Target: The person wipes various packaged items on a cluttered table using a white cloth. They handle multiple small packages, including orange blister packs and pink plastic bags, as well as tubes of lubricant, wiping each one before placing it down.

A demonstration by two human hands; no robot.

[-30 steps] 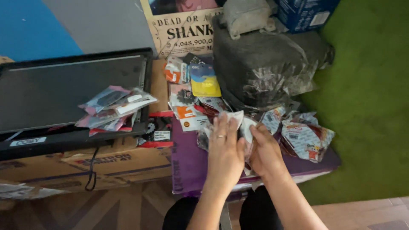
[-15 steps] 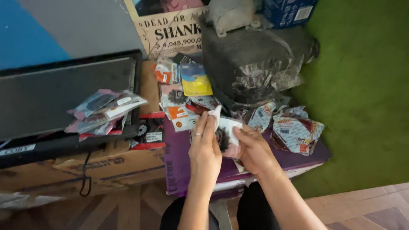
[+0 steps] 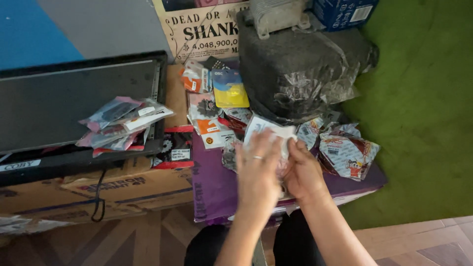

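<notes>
So since half a second back my left hand point(image 3: 257, 170) has slid over the top of the white packet point(image 3: 268, 129), which I was holding more upright between both hands before; now it's flatter and mostly covered.

Far left of the grip there's a black flat screen point(image 3: 74, 98) with a loose pile of clear-bagged packets point(image 3: 123, 122) on it, sitting over a cardboard box point(image 3: 123, 184). Nearer, just left of the grip, a red and black packet point(image 3: 175, 148) and an orange and white one point(image 3: 212, 130) lie on the purple board point(image 3: 217, 184).

Left hand is flat, fingers spread over the packet. Right hand point(image 3: 303, 170) pinches its right edge.

Above the grip sits a grey plastic-wrapped block point(image 3: 300, 64). Right of the grip, a crumpled printed bag point(image 3: 347, 152) and green carpet point(image 3: 423, 108).
</notes>
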